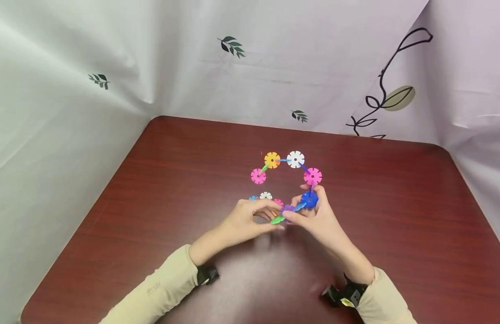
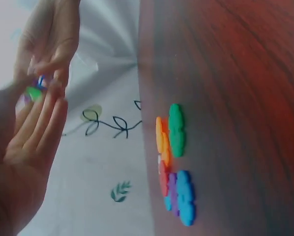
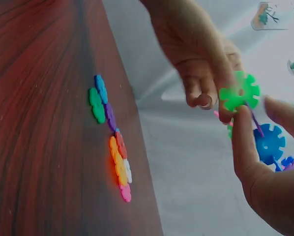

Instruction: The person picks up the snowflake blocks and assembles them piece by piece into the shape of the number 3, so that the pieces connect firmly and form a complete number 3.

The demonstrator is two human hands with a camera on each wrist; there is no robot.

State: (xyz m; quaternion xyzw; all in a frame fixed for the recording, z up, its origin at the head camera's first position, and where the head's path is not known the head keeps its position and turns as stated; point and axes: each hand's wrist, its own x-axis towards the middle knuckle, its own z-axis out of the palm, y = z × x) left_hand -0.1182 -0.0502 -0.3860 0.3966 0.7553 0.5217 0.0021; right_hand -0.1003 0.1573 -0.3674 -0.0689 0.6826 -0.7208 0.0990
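One chain (image 1: 313, 176) gripped at its near end: joints may work loose

Left hand (image 1: 242, 220): thumb and fingers appear to pinch the green disc (image 3: 241, 92) at the chain's end; contact is partly blurred. Right hand (image 1: 325, 225): grips the chain close by, thumb at the purple disc (image 1: 288, 208), fingers around the blue disc (image 1: 310, 200). Both hands hold the chain raised above the table (image 1: 185, 180). In this inspector's judgement, uneven pressure could turn a thin disc out of the fingers or push a slot out of line.

Just beyond the left hand, loose discs (image 1: 265, 195) lie grouped on the table. A lowered hand could scatter them, and a dropped green disc might be confused with the green one there.

Farthest out, the chain curves past the white disc (image 1: 296, 154) and orange disc (image 1: 272, 154) to a pink end disc (image 1: 258, 176). No hand supports this stretch; its weight, or a sharp tug, could lever joints apart near the right hand. Whether every joint is fully seated cannot be told.
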